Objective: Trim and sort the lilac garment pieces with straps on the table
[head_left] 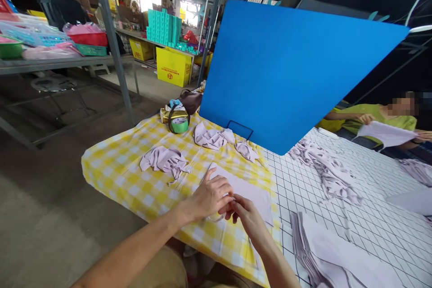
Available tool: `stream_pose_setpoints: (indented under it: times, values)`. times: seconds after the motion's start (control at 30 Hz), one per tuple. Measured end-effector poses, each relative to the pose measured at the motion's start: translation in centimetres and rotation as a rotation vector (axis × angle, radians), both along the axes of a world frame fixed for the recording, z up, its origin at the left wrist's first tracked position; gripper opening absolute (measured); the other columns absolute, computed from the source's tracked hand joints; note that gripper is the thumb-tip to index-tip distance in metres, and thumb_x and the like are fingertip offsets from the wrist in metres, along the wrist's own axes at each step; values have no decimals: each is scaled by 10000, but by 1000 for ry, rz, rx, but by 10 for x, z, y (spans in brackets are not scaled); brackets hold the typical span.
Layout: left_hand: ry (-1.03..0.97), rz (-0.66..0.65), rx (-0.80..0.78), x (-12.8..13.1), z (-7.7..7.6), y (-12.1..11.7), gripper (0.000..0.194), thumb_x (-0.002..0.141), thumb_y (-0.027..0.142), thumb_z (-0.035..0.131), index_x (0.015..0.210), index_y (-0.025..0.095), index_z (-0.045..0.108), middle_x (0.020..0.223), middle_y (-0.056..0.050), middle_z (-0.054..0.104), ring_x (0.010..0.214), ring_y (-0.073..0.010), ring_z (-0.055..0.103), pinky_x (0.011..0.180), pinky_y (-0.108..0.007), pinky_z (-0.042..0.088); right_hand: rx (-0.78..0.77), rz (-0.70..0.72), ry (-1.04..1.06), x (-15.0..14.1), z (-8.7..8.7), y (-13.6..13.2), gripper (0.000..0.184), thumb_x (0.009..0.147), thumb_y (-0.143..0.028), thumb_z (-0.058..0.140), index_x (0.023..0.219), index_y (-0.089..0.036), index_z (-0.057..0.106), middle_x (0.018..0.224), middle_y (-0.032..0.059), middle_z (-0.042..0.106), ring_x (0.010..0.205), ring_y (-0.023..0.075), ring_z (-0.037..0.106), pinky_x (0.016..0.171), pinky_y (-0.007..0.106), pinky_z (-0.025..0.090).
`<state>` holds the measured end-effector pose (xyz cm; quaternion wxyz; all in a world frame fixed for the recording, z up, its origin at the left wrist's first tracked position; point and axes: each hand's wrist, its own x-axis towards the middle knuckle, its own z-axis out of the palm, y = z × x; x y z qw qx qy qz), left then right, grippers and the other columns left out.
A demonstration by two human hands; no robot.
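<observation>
My left hand (213, 194) and my right hand (243, 210) meet fingertip to fingertip over the near part of the table. Their fingers are pinched together, and what lies between them is too small and hidden to name. A pale thin loop (216, 218) shows just below the fingers. Under and behind both hands a flat lilac cloth piece (253, 191) lies on the yellow checked tablecloth (124, 162). To the left is a crumpled lilac cloth (164, 160) with thin ties. Two more crumpled lilac cloths (211, 137) (247, 150) lie farther back.
A large blue board (286, 72) stands across the table's back. Green tape (179, 125) sits at the back left. On the right, stacked lilac pieces (337, 252) and a cloth heap (326, 168) lie on a white grid cloth (371, 229). A co-worker (367, 114) holds lilac fabric.
</observation>
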<state>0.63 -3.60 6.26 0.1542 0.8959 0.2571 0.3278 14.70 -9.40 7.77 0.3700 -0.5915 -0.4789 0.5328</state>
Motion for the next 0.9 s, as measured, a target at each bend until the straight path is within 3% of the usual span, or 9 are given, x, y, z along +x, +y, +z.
stream_pose_setpoints:
  times: [0.2,0.3,0.43,0.53,0.63,0.73,0.83,0.9]
  values:
    - [58,-36,-46,5,0,5,115,833,174,484,732,171,540,798,15,581,821,-131,539,1069,-419,147,-5,-14,-69,-1,-6,3,207,680,-374,469,638,-177,513,552,27,618,512,134,536,490,252,363]
    - [-2,-97,-250,7,1,13,108,784,147,518,678,165,533,766,24,583,797,-121,540,1023,-369,238,-37,4,-37,0,-7,0,262,703,-439,476,660,-180,491,554,40,635,512,134,532,501,253,363]
    - [-64,-234,-579,5,1,24,149,754,187,530,609,154,543,737,7,579,789,-130,534,806,-245,389,-96,44,-12,5,-10,-4,329,758,-500,445,728,-177,498,450,-8,565,436,110,462,480,243,330]
    - [-67,-192,-788,5,-7,30,117,719,229,538,659,143,590,728,8,581,733,-126,523,689,-213,393,-65,9,-159,11,-17,-5,332,763,-511,469,813,-186,509,406,-80,437,392,95,387,446,233,283]
    - [-22,-131,-905,10,-15,34,136,676,248,542,667,133,616,644,26,555,649,-115,490,592,-200,358,152,-172,-283,12,-26,-2,400,682,-451,599,979,-211,479,622,-41,541,589,141,523,542,256,378]
    - [33,-81,-938,17,-16,36,146,643,241,527,600,129,611,550,35,501,572,-104,444,518,-205,305,221,-200,-84,8,-33,0,461,679,-386,614,1058,-239,395,870,20,592,814,179,583,693,310,446]
    - [74,-30,-953,23,-14,38,151,623,236,508,535,135,578,484,42,435,510,-92,382,474,-219,251,163,-214,78,5,-38,2,367,722,-322,556,1028,-239,371,795,-12,563,706,157,598,670,313,460]
    - [88,0,-960,26,-16,41,153,613,252,514,509,143,539,456,54,366,482,-83,326,456,-227,216,172,-248,-2,3,-40,2,325,720,-296,536,1003,-229,391,719,-42,517,596,132,558,587,279,441]
